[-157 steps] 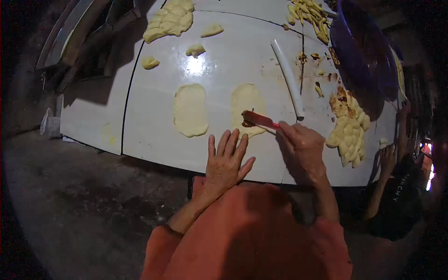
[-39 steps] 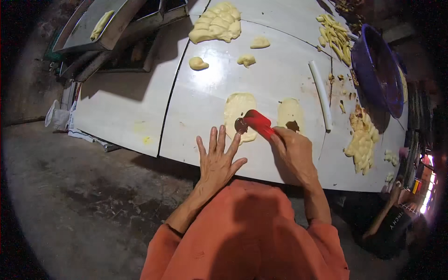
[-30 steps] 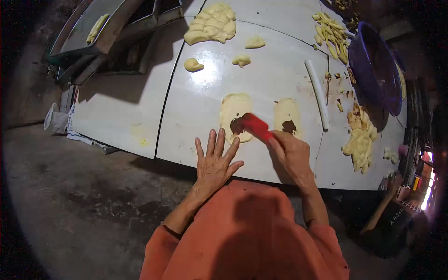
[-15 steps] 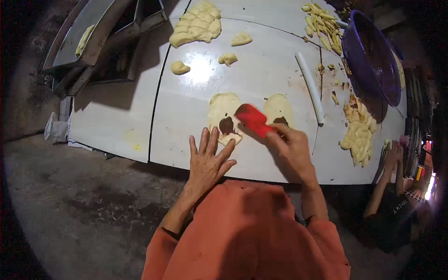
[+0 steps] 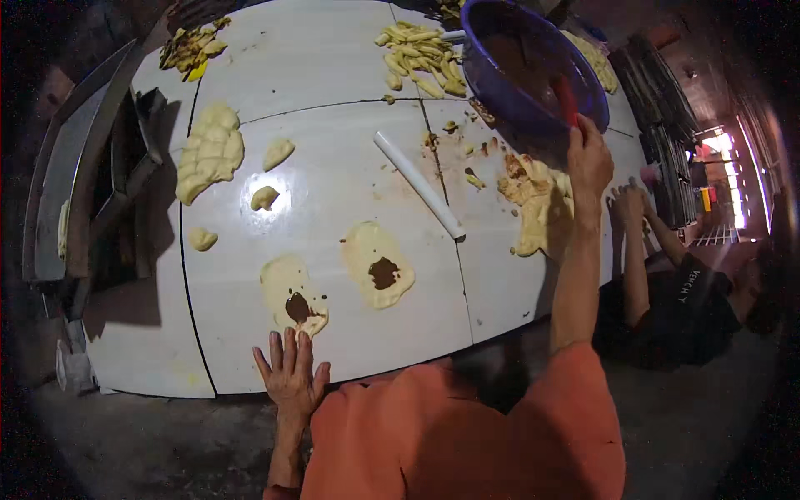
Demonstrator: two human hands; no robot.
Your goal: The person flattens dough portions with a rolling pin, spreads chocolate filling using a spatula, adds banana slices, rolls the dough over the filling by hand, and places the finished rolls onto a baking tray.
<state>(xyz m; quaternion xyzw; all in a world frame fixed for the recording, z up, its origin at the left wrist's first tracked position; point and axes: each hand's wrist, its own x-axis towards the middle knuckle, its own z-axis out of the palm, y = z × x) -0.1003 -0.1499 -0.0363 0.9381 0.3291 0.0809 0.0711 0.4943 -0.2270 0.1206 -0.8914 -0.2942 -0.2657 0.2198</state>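
Note:
My right hand is closed round the handle of a red scoop, whose end dips inside the purple basin. Brown paste lies in that basin. My left hand rests at the table's near edge with its fingers apart, holding nothing. Its fingertips come close to a flattened oval of dough, which carries a dark brown dollop. Another flat dough oval, to the right, bears a similar brown patch.
A white rod lies on the white table. Dough lumps, cut yellow strips and a larger dough mass surround it. Metal trays stand left. Another person's hands are at the right edge.
My right hand has carried the red scoop from beside the left dough oval to the basin at the far right. The left hand stays near the dough. The view has turned right.

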